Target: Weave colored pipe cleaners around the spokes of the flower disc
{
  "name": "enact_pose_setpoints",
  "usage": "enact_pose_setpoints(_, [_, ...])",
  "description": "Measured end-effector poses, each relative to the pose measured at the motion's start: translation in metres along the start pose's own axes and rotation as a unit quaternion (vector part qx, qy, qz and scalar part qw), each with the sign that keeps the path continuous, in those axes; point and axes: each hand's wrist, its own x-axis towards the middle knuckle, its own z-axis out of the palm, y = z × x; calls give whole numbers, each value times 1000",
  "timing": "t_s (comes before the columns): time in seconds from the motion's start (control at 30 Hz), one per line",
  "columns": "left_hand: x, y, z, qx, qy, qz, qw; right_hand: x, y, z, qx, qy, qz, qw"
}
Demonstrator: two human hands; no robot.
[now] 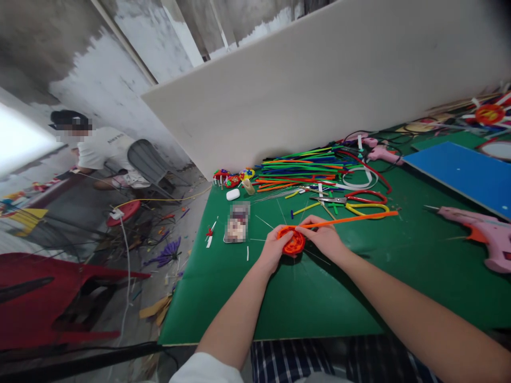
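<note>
Head view: the largest thing I see is a pale, flat partition panel (319,90) standing along the far edge of a green-topped table (227,298). Off to the left, well apart from the table, another person in a white shirt (106,146) sits on a grey chair. Toward the right end of my table lies a flat, rectangular blue board (463,175), with a pink plastic glue gun (471,223) just nearer to me. A bundle of multicoloured fuzzy stems (303,170) is spread in front of the panel. Between that bundle and my hands lie metal scissors (337,200) with a red and a yellow handle loop. A straight orange fuzzy stem (355,218) reaches rightward from my right hand (319,234), whose thumb and fingers are closed in a pinch on it, close beside the coil. My left hand (272,247) has its fingers closed on the rim of that round, orange-red coil of fuzzy material (293,243), held over the middle of the table. Left of the coil lies a rectangular phone-like slab (238,223), its face pixelated, and just beyond it a small, rounded white case (233,194).
</note>
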Motion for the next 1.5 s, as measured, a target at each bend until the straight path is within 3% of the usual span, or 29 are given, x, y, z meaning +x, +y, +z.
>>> enact_pose_setpoints(0.53, [1, 0, -3, 14, 8, 6, 1000, 1, 1, -7, -85, -27, -140, 986])
enact_pose_setpoints(0.77, [3, -1, -5, 32, 32, 21, 999, 1, 1, -8, -72, -74, -124, 987])
enact_pose_setpoints(1.23, [4, -5, -7, 93, 35, 43, 994, 4, 0, -12, -105, -92, -112, 984])
enact_pose_setpoints(1.37, [5, -6, -7, 110, 37, 80, 990, 6, 1, -13, -63, -107, -76, 989])
enact_pose_setpoints(1.5, [3, -2, -5, 122, 39, 67, 990, 7, 1, -13, -6, -108, -26, 994])
